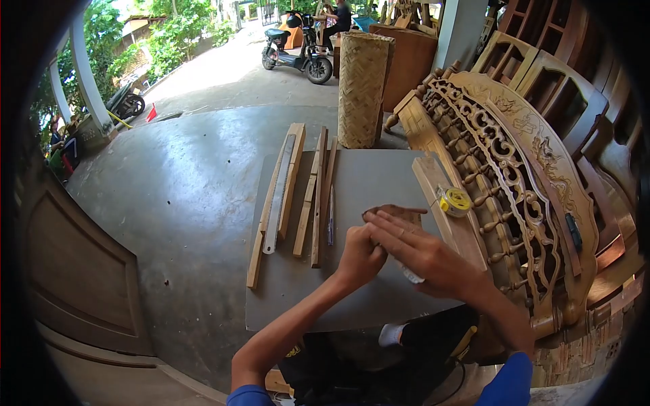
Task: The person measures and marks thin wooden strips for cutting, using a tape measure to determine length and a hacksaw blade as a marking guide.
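A person in blue sleeves [509, 380] and dark trousers [325, 372] works at a gray surface [291, 308], a light-colored sock [391, 334] showing just past its near edge. Above the surface, the left hand [363, 252] and the right hand [433, 260] come together, clamped on a small brown wooden piece [399, 209], the right fingers laid across the top; the hands hide most of it. A pale object [411, 275] peeks from under the right hand, too covered to identify. Left of the hands, a slim pen-like tool [331, 223] lies beside wooden strips [316, 223], with a metal ruler [275, 216] among the lengths of wood farther left. On the right, a yellow tape measure [455, 201] rests on a light plank [443, 220], near an ornate carved wooden frame [497, 145]. Beyond the surface's far edge stands a woven roll [362, 91]. Farther back, a scooter [296, 55] is parked near another person [340, 19], with sunlit greenery [179, 34] to the left.
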The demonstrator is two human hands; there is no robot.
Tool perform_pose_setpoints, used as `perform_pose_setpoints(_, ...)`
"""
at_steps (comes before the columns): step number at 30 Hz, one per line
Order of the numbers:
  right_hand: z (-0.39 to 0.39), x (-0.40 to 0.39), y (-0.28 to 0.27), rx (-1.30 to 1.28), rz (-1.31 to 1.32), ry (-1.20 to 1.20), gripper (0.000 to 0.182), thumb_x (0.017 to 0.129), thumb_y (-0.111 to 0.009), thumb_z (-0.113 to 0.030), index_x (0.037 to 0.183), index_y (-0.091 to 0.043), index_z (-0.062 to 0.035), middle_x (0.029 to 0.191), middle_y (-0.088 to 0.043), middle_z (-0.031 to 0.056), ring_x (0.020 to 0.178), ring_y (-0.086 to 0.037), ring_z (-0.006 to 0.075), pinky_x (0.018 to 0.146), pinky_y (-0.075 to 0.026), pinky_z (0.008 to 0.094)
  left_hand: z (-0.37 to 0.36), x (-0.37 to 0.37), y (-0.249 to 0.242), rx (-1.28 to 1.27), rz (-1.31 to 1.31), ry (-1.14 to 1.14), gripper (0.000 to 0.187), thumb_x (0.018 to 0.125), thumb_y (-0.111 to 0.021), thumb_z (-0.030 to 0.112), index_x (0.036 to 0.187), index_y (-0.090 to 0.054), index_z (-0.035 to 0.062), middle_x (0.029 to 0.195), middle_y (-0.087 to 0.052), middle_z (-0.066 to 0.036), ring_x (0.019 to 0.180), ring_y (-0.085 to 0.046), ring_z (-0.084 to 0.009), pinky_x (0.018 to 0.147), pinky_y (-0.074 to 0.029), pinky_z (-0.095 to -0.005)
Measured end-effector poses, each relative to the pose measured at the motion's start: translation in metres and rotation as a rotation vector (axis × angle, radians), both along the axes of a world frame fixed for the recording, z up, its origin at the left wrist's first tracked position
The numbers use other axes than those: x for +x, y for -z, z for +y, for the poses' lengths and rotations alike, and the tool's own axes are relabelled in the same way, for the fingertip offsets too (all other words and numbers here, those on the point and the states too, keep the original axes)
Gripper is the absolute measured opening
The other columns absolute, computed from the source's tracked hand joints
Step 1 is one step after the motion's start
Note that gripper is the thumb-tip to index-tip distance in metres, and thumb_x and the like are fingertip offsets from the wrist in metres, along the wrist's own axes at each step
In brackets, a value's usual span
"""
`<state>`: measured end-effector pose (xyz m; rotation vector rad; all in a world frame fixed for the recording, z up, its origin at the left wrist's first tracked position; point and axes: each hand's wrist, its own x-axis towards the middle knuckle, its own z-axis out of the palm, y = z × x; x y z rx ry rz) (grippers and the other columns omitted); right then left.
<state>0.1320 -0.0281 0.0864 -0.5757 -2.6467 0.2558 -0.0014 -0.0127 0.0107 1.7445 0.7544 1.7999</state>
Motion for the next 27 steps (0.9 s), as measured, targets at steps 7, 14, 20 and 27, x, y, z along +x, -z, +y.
perform_pose_setpoints(7, 0.0, -0.008, 0.011, 0.059, 0.005, -0.051, 0.077, 0.056, -0.051, 0.014, 0.13, -0.033, 0.0026, 0.135, -0.035, 0.018, 0.126, -0.033, 0.03, 0.106, -0.028, 0.0384, 0.007, -0.007, 0.009, -0.238, 0.004, 0.207, 0.008, 0.075, -0.051, -0.002, 0.08, -0.057, -0.0058, 0.067, -0.06, -0.017, 0.062, -0.062, -0.0164, 0.055, -0.048, -0.0295)
perform_pose_setpoints(14, -0.006, -0.013, 0.012, 0.141, -0.036, -0.076, 0.058, 0.071, -0.053, 0.0, 0.127, -0.04, -0.0013, 0.132, -0.041, 0.0146, 0.124, -0.037, 0.0278, 0.105, -0.029, 0.0409, -0.001, -0.01, -0.004, -0.124, 0.053, 0.136, 0.018, 0.076, -0.051, -0.001, 0.092, -0.058, -0.0053, 0.086, -0.065, -0.014, 0.079, -0.063, -0.016, 0.066, -0.05, -0.0287)
perform_pose_setpoints(20, 0.005, -0.011, 0.005, 0.148, -0.071, 0.046, 0.048, 0.08, -0.048, -0.006, 0.127, -0.041, -0.003, 0.133, -0.04, 0.0119, 0.125, -0.036, 0.0263, 0.105, -0.03, 0.0388, -0.001, -0.011, 0.006, -0.162, 0.029, 0.197, 0.024, 0.077, -0.055, 0.003, 0.1, -0.058, -0.0026, 0.096, -0.064, -0.012, 0.085, -0.061, -0.0161, 0.073, -0.05, -0.0284)
perform_pose_setpoints(27, 0.005, -0.016, 0.016, 0.099, -0.021, -0.034, 0.066, 0.069, -0.047, 0.01, 0.132, -0.034, -0.004, 0.138, -0.033, 0.0116, 0.129, -0.028, 0.0287, 0.107, -0.025, 0.0404, 0.003, -0.017, 0.012, -0.362, 0.151, 0.216, 0.026, 0.08, -0.052, 0.005, 0.106, -0.052, -0.0004, 0.105, -0.056, -0.013, 0.09, -0.056, -0.0145, 0.072, -0.047, -0.0273)
